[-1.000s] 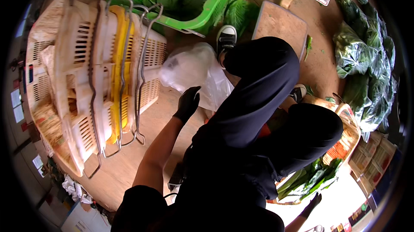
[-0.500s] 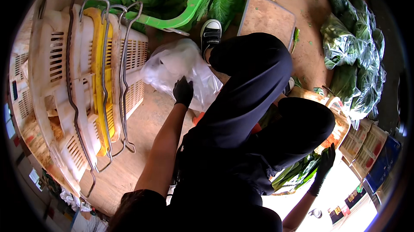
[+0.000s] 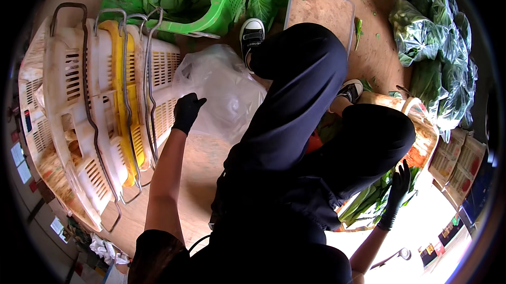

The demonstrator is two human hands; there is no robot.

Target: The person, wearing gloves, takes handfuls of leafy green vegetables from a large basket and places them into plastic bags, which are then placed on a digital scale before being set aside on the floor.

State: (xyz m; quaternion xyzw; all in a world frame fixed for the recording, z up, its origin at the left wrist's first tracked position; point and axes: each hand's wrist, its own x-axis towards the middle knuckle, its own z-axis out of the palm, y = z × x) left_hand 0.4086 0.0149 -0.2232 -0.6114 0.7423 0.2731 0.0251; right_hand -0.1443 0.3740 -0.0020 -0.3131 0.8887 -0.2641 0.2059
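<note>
My left hand (image 3: 187, 112), in a black glove, is at the left side of a clear plastic bag (image 3: 224, 91), which lies puffed out on the floor. Its fingers are curled in with the thumb sticking out toward the bag; whether they pinch any film is hidden. At the lower right, my right hand (image 3: 399, 189), also black-gloved, is open with its fingers stretched out. It rests beside or against long green leafy vegetables (image 3: 363, 207) in a basket (image 3: 421, 131) by my right leg. My knee covers part of that basket.
White and yellow crates (image 3: 68, 94) with wire handles stand stacked at the left. A green crate (image 3: 232, 4) of leafy greens is at the top, a loose leaf (image 3: 262, 2) beside it. A scale platform (image 3: 321, 12) stands ahead; bagged greens (image 3: 416, 33) lie at the right.
My left hand has moved left from the bag's middle to its side, and the bag looks more spread out. My right hand's fingers have spread. The view has shifted slightly.
</note>
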